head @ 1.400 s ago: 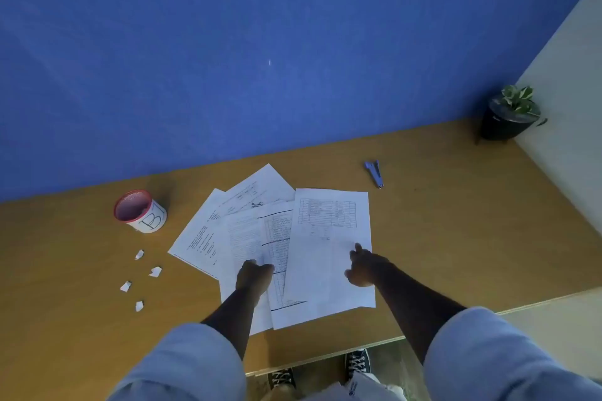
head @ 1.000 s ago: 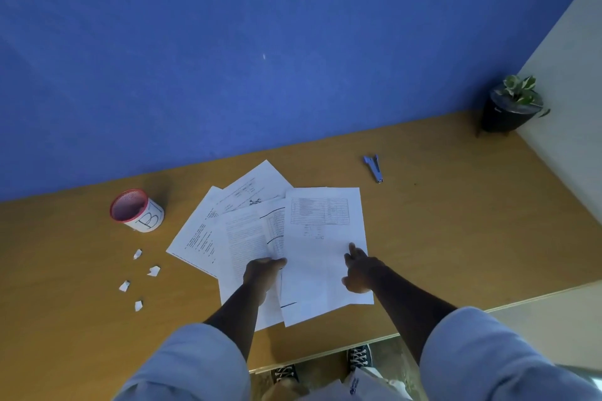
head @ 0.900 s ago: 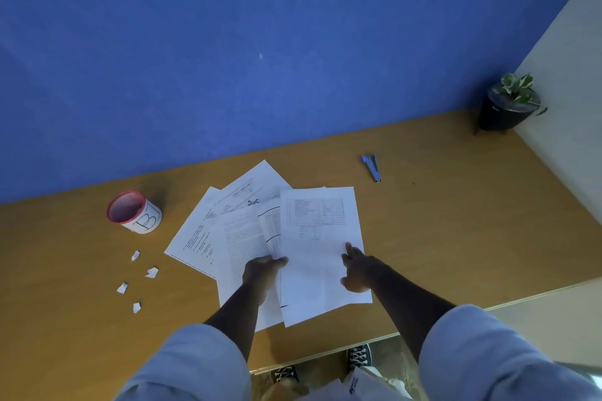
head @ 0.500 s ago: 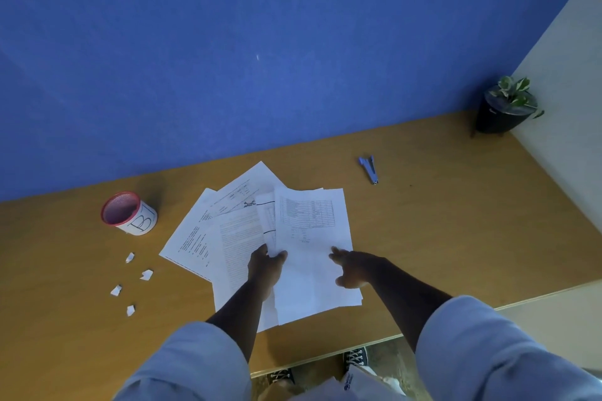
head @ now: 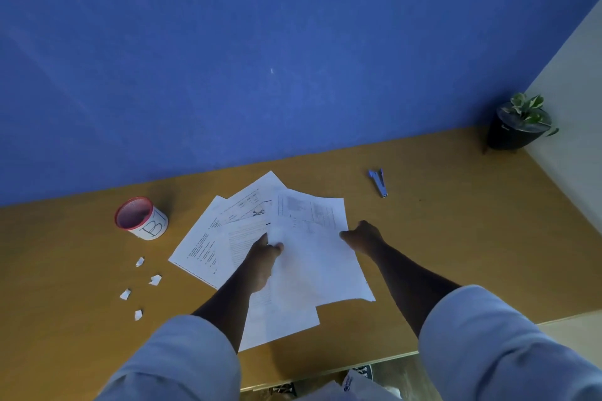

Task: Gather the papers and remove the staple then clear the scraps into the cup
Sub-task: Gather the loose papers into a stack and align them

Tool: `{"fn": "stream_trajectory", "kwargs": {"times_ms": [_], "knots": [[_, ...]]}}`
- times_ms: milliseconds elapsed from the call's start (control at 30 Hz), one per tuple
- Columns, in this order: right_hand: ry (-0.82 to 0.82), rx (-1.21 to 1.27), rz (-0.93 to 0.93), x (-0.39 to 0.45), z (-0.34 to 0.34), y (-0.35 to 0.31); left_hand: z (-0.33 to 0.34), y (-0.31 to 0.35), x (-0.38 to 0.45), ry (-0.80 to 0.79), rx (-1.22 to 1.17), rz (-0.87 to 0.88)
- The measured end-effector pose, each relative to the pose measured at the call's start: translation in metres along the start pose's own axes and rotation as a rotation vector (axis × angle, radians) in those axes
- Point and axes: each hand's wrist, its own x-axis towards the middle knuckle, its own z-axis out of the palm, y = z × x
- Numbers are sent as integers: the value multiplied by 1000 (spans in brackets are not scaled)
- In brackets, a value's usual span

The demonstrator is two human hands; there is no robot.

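On the desk (head: 456,254) a loose fan of papers (head: 247,231) lay between the cup (head: 141,218) at the left and the staple remover (head: 378,183) at the back right, with the top sheet (head: 319,257) held by both hands. The left hand (head: 262,257) pinched its left edge between thumb and fingers, while the right hand (head: 363,236) gripped its right edge, though I could not tell how tightly. Four scraps (head: 155,279) sat on the wood below the cup, well apart from the papers, and a plant (head: 519,122) stood in the far right corner.
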Motion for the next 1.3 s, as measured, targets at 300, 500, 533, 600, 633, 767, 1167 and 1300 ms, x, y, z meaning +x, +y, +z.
{"fn": "stream_trajectory", "kwargs": {"times_ms": [300,500,533,600,633,767,1167,1300], "knots": [[-209,609,133,6,-10,-12,-20,12,-5,-141,-292,83],[-133,594,-40,12,-16,-30,-30,22,-2,-125,-259,140],[-132,584,-91,12,-15,-32,-31,24,-1,-116,-240,143],[-142,558,-181,11,-15,-36,-31,30,1,-74,-201,170],[-146,544,-215,10,-14,-38,-31,33,1,-38,-185,189],[-144,511,-272,6,-10,-48,-30,43,6,48,-115,265],[-16,472,-398,-2,-23,-78,-39,66,5,82,-55,472],[13,390,-425,-5,-23,-78,-41,65,3,90,-67,489]]}}
